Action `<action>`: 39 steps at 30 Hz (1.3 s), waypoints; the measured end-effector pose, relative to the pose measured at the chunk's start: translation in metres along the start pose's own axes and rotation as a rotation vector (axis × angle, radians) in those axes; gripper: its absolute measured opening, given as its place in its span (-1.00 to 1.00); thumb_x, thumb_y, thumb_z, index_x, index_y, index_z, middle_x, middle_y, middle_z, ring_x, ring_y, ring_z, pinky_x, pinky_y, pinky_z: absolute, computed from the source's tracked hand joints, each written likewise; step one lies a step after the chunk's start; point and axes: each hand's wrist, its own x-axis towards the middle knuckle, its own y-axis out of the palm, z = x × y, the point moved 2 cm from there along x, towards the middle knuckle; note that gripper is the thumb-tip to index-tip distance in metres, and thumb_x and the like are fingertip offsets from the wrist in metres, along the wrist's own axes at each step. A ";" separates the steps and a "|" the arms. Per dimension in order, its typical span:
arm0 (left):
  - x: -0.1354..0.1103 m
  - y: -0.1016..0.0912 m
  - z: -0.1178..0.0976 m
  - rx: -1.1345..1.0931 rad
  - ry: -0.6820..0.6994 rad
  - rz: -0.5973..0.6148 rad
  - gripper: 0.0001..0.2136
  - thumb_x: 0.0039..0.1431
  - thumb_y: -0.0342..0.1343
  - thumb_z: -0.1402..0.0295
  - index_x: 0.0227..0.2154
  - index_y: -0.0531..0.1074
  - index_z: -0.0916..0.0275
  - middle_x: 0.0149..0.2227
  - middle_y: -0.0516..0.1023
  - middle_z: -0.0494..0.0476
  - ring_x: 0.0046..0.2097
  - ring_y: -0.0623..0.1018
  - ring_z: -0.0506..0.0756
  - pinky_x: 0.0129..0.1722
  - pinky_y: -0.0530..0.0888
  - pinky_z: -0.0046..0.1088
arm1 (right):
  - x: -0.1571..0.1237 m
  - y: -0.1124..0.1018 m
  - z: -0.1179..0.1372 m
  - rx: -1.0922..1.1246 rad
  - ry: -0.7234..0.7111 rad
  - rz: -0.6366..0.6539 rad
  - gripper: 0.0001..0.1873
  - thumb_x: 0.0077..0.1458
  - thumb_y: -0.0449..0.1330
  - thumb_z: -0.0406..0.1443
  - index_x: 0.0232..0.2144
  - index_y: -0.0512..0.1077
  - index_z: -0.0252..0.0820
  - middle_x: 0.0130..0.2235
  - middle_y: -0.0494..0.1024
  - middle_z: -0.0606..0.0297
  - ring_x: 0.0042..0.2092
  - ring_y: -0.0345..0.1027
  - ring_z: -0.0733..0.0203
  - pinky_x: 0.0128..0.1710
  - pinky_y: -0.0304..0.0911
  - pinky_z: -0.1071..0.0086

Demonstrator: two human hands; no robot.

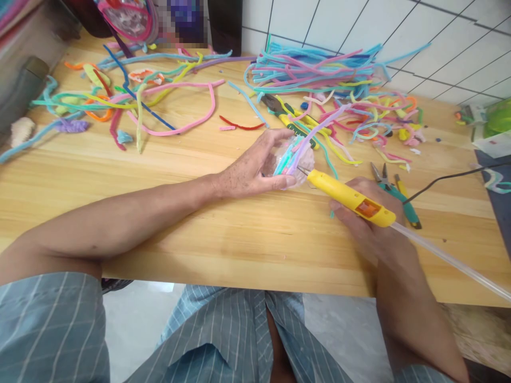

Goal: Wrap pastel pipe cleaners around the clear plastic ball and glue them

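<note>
My left hand [249, 167] is closed around a clear, round plastic container [306, 160]. Green and lilac pipe cleaners lie along its side, and one long lilac pipe cleaner [321, 126] sticks up past it to the right. In my right hand [365, 205] is a yellow hot glue gun [343, 194], slim like a pen, with a clear glue stick [447, 259] trailing from its back end. Its metal nozzle points at the lilac strip and seems to touch it or nearly so. My left palm and some fingers are hidden behind the container.
Green-handled pliers [407, 205] lie beyond my right hand, crossed by a black cord [435, 183]. Yellow-and-black pliers [289, 118] rest behind the container. A bundle of pipe cleaners [311, 69] sits by the tiled wall, with loose pieces scattered left and right.
</note>
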 end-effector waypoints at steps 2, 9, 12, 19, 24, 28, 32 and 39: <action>0.000 0.000 -0.001 0.000 -0.005 0.005 -0.04 0.22 0.30 -0.37 0.51 0.18 0.01 0.49 0.38 0.35 0.51 0.41 0.48 0.52 0.40 0.24 | 0.000 0.000 -0.001 -0.006 -0.001 -0.003 -0.89 0.36 0.33 -0.19 -0.27 0.50 0.08 -0.31 0.54 0.34 -0.31 0.50 0.06 -0.27 0.54 0.07; 0.000 0.000 0.000 -0.009 -0.006 0.011 -0.04 0.21 0.30 -0.36 0.52 0.16 -0.02 0.49 0.37 0.32 0.51 0.39 0.50 0.53 0.38 0.27 | -0.001 0.000 -0.002 -0.002 0.010 -0.007 -0.89 0.34 0.33 -0.20 -0.28 0.49 0.07 -0.32 0.52 0.35 -0.32 0.48 0.08 -0.25 0.54 0.07; 0.000 0.000 0.000 -0.015 -0.002 0.005 -0.05 0.22 0.31 -0.35 0.51 0.17 -0.01 0.48 0.37 0.33 0.50 0.40 0.50 0.52 0.38 0.25 | -0.001 0.000 -0.003 0.002 0.005 -0.011 -0.89 0.32 0.34 -0.20 -0.29 0.49 0.07 -0.32 0.53 0.35 -0.32 0.48 0.08 -0.26 0.54 0.08; 0.000 0.001 0.001 -0.023 -0.011 -0.012 -0.04 0.20 0.32 -0.35 0.50 0.20 0.01 0.47 0.39 0.34 0.49 0.42 0.48 0.51 0.40 0.22 | 0.001 0.000 -0.004 0.026 -0.024 0.015 -0.87 0.31 0.37 -0.22 -0.27 0.48 0.10 -0.31 0.55 0.34 -0.31 0.48 0.05 -0.32 0.45 0.10; 0.000 0.002 0.002 -0.038 -0.024 -0.015 -0.04 0.19 0.32 -0.37 0.50 0.21 0.00 0.46 0.41 0.33 0.50 0.41 0.49 0.50 0.41 0.24 | 0.001 0.000 -0.002 0.049 -0.031 0.032 -0.86 0.32 0.40 -0.19 -0.27 0.50 0.12 -0.31 0.56 0.33 -0.30 0.51 0.00 -0.31 0.45 0.06; 0.000 0.002 0.002 -0.020 -0.006 -0.017 -0.08 0.21 0.32 -0.35 0.49 0.22 -0.02 0.47 0.39 0.32 0.49 0.42 0.47 0.51 0.42 0.22 | 0.002 0.001 -0.002 0.060 -0.024 0.035 -0.87 0.33 0.39 -0.20 -0.28 0.50 0.11 -0.29 0.58 0.32 -0.29 0.52 -0.01 -0.28 0.44 0.05; -0.001 0.001 0.003 0.000 0.025 -0.021 -0.08 0.23 0.32 -0.33 0.49 0.20 0.02 0.47 0.39 0.35 0.48 0.45 0.46 0.50 0.44 0.20 | 0.004 -0.004 -0.010 0.135 -0.019 0.026 -0.88 0.32 0.37 -0.26 -0.30 0.54 0.07 -0.30 0.61 0.31 -0.29 0.50 0.07 -0.28 0.39 0.11; -0.004 0.003 0.009 -0.006 0.084 -0.069 -0.11 0.26 0.35 -0.27 0.49 0.18 -0.03 0.43 0.44 0.34 0.43 0.50 0.44 0.45 0.50 0.21 | -0.002 -0.086 -0.075 0.187 0.308 -0.529 -0.82 0.13 0.48 -0.22 -0.21 0.65 -0.10 -0.23 0.69 0.24 -0.35 0.45 0.20 -0.34 0.33 0.25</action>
